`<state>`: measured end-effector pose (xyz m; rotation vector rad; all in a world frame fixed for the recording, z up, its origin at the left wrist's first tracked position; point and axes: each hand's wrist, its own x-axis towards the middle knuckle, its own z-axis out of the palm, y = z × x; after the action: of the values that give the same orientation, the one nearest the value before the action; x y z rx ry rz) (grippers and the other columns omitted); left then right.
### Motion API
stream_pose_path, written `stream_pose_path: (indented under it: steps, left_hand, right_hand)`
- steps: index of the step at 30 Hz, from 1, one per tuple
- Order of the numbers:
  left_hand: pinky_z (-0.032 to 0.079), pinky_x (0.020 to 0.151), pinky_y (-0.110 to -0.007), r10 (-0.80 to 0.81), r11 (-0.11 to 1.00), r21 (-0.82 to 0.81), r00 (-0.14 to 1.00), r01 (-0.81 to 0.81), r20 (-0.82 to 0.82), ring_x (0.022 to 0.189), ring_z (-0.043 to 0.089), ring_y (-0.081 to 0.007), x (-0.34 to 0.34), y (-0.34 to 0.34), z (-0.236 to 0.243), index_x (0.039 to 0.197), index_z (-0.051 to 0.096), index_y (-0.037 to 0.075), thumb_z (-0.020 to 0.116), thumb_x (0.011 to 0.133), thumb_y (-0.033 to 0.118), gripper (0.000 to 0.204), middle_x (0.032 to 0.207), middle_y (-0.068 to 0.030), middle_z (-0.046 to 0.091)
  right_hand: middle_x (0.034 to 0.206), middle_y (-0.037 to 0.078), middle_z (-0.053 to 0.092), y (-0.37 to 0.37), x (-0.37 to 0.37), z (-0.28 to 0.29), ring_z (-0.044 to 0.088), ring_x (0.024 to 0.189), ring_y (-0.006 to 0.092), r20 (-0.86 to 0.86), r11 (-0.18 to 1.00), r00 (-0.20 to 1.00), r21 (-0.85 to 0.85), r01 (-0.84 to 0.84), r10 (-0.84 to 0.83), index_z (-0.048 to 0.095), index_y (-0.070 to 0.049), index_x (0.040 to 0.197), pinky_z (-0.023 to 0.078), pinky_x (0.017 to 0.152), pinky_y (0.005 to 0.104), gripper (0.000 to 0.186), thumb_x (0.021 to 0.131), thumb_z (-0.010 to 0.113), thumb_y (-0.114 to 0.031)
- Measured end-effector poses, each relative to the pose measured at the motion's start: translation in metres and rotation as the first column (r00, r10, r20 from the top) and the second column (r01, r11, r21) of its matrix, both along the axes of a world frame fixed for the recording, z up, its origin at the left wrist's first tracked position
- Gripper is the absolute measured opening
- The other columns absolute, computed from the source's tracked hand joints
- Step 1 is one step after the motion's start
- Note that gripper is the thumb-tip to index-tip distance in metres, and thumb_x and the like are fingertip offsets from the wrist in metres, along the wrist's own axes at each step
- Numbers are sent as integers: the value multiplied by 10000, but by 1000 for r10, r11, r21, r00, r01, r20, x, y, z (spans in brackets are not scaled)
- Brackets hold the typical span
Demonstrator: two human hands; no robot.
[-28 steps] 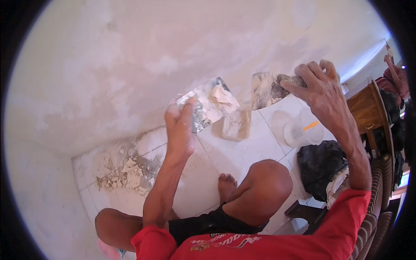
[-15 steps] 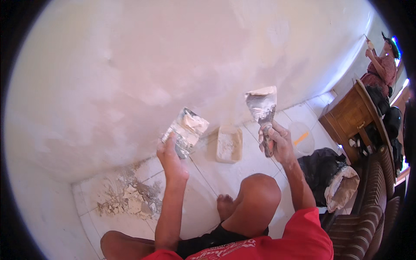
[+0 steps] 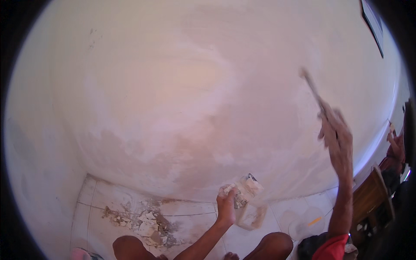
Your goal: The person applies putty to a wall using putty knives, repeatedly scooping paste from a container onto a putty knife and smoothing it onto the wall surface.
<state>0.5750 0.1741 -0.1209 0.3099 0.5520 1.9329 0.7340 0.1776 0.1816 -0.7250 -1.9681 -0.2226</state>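
My left hand [image 3: 226, 206] is closed on a small flat metal plate [image 3: 249, 186] smeared with cream filler and held low at the centre. My right hand [image 3: 336, 132] grips a putty knife [image 3: 312, 86], raised at the right with its blade up by the patchy cream and pink wall [image 3: 208, 95]; whether the blade touches the wall I cannot tell. Below and right of the plate, a pale rectangular tub [image 3: 256, 220] sits on the white tiles. Farther right lie translucent round containers [image 3: 290, 223] with an orange utensil [image 3: 315, 221].
Broken filler and debris [image 3: 149, 227] lie on the floor at the lower left. A dark framed panel [image 3: 372, 24] is at the upper right. A wooden cabinet [image 3: 367, 197], a dark bag [image 3: 307, 249] and another person in red [image 3: 394, 151] are at the right.
The view has tilted up toward the wall. My right hand has raised the putty knife high at the right; my left hand and plate now appear lower and farther right.
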Motion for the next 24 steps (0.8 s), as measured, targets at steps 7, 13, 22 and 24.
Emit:
stream_pose_path:
  steps: [7, 13, 22, 24]
  left_hand:
    - [534, 769, -304, -135, 991, -1, 991, 135, 17, 886, 623, -152, 5, 21, -7, 1119, 538, -1, 608, 934, 106, 225, 1019, -94, 625]
    - [553, 754, -312, -241, 971, 9, 968, 241, 67, 871, 645, -159, 2, 18, -8, 1116, 538, 11, 627, 912, 126, 250, 971, -79, 633]
    - [498, 805, -295, -258, 966, 6, 966, 258, 4, 905, 591, -155, 1, 17, -11, 1147, 508, -38, 614, 927, 148, 307, 1030, -111, 617]
    - [497, 804, -295, -262, 965, -11, 964, 262, -47, 908, 589, -154, 2, 16, -9, 1148, 507, -39, 613, 928, 142, 304, 1032, -112, 617]
  right_hand:
    - [955, 82, 569, 4, -153, 109, 608, 727, 204, 425, 714, 802, 701, 2, -419, 652, -151, 1271, 527, 599, 370, 411, 895, 587, 1]
    - [951, 107, 576, 18, -265, 129, 628, 675, 201, 506, 595, 642, 798, -96, -576, 689, -112, 1209, 532, 581, 370, 413, 839, 576, 34]
    - [975, 150, 573, 10, -297, 128, 598, 620, 235, 522, 592, 502, 805, -23, -690, 697, -96, 1192, 500, 573, 387, 378, 872, 521, 2]
    - [973, 148, 572, 11, -296, 131, 600, 626, 238, 516, 585, 491, 811, -16, -702, 700, -97, 1187, 500, 586, 393, 375, 880, 508, 1]
